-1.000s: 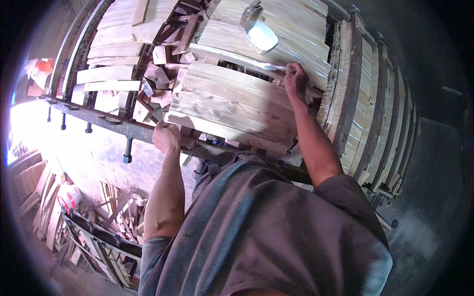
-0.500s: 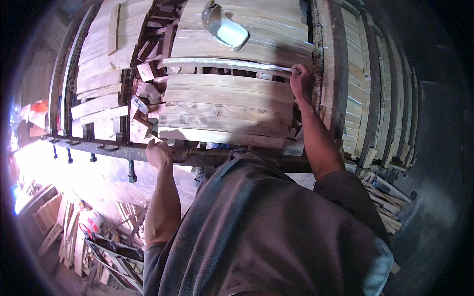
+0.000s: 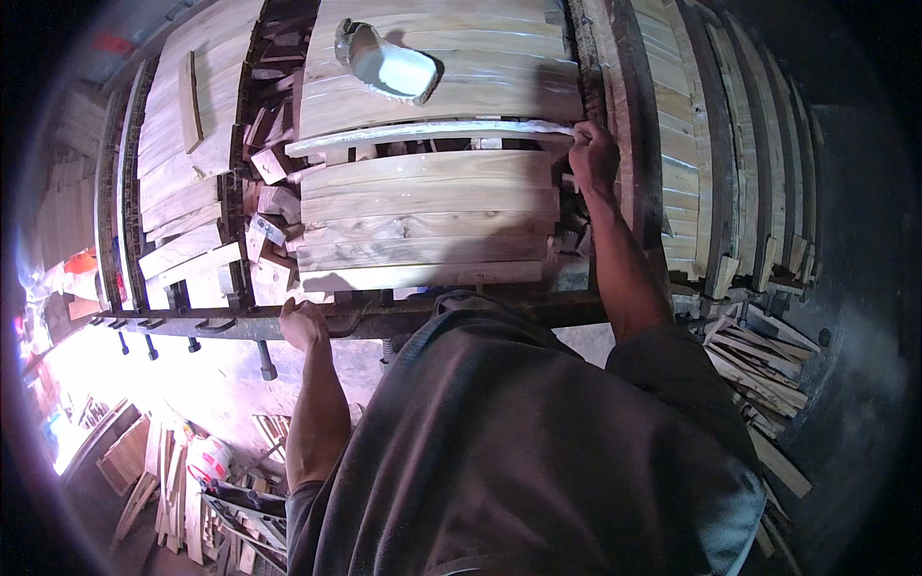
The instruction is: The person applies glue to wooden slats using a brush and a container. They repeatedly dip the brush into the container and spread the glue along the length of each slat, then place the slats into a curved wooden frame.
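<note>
My right hand is closed on the right end of a long thin pale wooden strip that lies across a stack of wooden boards. My left hand rests on a dark metal bar running along the front of the rack; its fingers curl over the bar's edge. A white scoop-like container sits on the boards above the strip.
Small wood offcuts fill the gap left of the stack. More board stacks stand to the left and upright planks to the right. Loose wood scraps lie at the right, with a bucket and planks on the floor below.
The view has swung so the board stack now lies level and centred. My right hand keeps hold of the strip's end, and my left hand stays on the metal bar.
</note>
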Demonstrator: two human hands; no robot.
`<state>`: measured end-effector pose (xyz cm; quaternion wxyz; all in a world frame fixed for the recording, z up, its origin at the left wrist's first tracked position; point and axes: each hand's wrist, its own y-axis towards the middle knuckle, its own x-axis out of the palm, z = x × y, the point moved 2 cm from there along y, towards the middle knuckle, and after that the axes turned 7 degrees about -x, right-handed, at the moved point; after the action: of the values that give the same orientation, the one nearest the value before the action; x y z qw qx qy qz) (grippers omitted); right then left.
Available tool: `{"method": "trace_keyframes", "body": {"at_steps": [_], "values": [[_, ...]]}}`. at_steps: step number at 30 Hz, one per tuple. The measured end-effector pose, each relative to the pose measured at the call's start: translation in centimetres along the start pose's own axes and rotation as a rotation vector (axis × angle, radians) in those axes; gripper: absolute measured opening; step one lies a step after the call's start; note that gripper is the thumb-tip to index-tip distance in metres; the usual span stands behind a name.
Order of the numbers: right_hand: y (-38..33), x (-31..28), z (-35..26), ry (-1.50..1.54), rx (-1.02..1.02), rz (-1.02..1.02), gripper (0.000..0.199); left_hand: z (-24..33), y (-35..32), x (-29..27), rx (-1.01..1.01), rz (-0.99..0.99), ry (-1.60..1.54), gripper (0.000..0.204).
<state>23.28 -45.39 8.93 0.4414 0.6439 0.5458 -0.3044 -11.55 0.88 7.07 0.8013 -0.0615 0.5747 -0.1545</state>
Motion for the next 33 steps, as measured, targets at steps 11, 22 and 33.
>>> {"method": "trace_keyframes", "body": {"at_steps": [11,22,33], "values": [[0.8,0.8,8.1,0.062,0.084,0.033,0.028,0.3,-0.2,-0.3,0.013,-0.005,-0.004,0.047],[-1.3,-1.5,-3.1,-0.073,-0.300,0.024,0.018,-0.2,0.3,-0.2,-0.006,-0.025,-0.010,0.045],[-2.4,8.1,-21.5,0.218,-0.731,-0.120,0.014,0.3,-0.4,-0.7,-0.040,0.066,-0.083,0.029]]}}
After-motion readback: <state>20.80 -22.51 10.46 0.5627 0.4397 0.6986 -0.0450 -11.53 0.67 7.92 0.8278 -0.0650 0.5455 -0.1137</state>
